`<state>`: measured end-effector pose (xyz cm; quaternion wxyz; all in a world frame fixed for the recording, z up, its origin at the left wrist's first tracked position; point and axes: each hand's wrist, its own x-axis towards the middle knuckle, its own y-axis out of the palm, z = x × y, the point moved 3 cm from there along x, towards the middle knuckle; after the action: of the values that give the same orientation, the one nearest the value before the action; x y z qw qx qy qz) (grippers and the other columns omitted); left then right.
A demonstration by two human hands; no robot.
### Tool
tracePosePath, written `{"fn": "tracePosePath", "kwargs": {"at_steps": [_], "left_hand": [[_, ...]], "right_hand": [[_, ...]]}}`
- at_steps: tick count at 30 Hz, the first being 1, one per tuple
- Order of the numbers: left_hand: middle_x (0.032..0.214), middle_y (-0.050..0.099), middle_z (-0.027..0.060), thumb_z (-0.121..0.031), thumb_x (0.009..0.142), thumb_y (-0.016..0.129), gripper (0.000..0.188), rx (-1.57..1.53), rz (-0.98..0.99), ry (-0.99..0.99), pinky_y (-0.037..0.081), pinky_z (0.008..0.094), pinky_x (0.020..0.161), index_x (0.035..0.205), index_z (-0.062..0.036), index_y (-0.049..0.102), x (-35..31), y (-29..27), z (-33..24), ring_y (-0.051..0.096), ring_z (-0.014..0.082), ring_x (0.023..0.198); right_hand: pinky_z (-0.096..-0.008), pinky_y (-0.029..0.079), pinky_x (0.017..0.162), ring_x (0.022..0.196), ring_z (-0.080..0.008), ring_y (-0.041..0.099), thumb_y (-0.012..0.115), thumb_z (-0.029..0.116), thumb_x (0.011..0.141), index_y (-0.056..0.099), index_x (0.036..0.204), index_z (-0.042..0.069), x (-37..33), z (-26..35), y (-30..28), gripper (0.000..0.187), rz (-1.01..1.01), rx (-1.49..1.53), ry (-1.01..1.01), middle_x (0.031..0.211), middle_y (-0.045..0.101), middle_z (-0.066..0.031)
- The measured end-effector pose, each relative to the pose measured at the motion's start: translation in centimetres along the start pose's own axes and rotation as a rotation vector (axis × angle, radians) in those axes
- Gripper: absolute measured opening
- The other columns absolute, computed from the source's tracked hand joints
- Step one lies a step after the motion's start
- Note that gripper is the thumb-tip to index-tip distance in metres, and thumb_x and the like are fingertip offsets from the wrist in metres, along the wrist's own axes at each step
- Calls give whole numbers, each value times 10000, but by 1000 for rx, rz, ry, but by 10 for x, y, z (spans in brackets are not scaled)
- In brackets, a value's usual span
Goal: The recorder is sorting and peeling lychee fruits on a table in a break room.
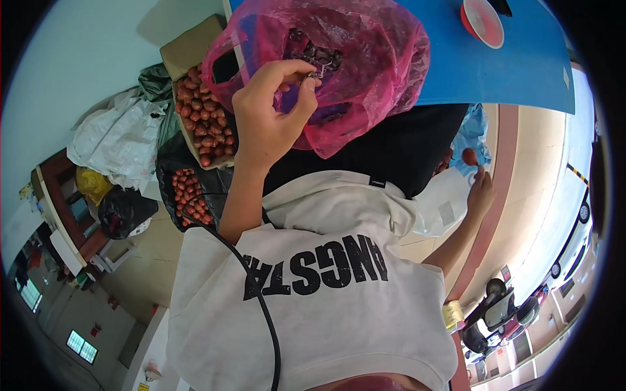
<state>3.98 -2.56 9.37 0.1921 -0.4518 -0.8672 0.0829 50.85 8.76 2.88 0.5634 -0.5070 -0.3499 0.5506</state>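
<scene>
My left hand (274, 107) is over a crinkled, see-through pink plastic bag (385, 58) lying on my lap and the table edge. Thumb and forefinger pinch a small dark, shiny piece (312, 76) above the bag's mouth. A heap of similar dark pieces (316, 53) shows inside the bag. Off to the right, my right hand (481, 193) is closed near the thin dark stem of a reddish-brown ball (469, 156). The ball is raised beside a light blue plastic bag (475, 133). Its exact kind is too small to tell.
At the left, a cardboard box (189, 45) holds several reddish balls, with more in a black bag (171, 212) below. A blue table (495, 78) bears a red-and-white bowl (484, 25). A white bag (438, 205) is under my right arm. A black cable (264, 306) crosses my shirt.
</scene>
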Motion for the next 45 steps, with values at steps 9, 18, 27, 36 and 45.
{"fn": "tracePosePath", "kwargs": {"at_steps": [9, 18, 27, 36, 45], "left_hand": [[848, 696, 44, 47, 718, 695, 226, 118, 82, 113, 497, 262, 657, 933, -21, 672, 5, 13, -30, 618, 179, 727], [831, 681, 32, 70, 661, 715, 275, 157, 117, 253, 487, 262, 646, 915, -29, 677, 1, 26, -48, 597, 194, 749], [898, 681, 91, 108, 667, 687, 280, 134, 33, -84, 484, 250, 723, 929, 10, 663, -17, 14, -35, 610, 176, 800], [967, 678, 129, 137, 684, 655, 310, -49, 22, -31, 476, 241, 705, 970, 20, 636, -20, -9, -20, 600, 180, 808], [994, 675, 153, 132, 680, 679, 310, -136, 81, 28, 485, 247, 713, 965, 22, 629, -26, -23, -12, 604, 190, 815]], "right_hand": [[-242, 417, 550, 586, -94, 490, 614, 138, 933, 707, 911, 14, -28, 178, -19, 157, -9, 648, -342, 693, 630, -19], [-186, 397, 594, 631, -100, 493, 643, 48, 885, 681, 951, -8, -67, 299, -1, 94, 662, 1158, -741, 793, 645, -43], [-197, 372, 532, 554, -91, 460, 684, 27, 853, 640, 792, -6, -73, 290, -3, 83, 518, 1354, -482, 688, 606, -11], [-207, 357, 528, 547, -102, 435, 703, 21, 840, 655, 789, 2, -57, 244, 14, 72, 295, 489, -606, 697, 608, -17], [-214, 379, 569, 608, -112, 474, 737, 9, 792, 700, 897, 8, -103, 302, 0, 111, 385, 854, -685, 744, 634, -29]]}}
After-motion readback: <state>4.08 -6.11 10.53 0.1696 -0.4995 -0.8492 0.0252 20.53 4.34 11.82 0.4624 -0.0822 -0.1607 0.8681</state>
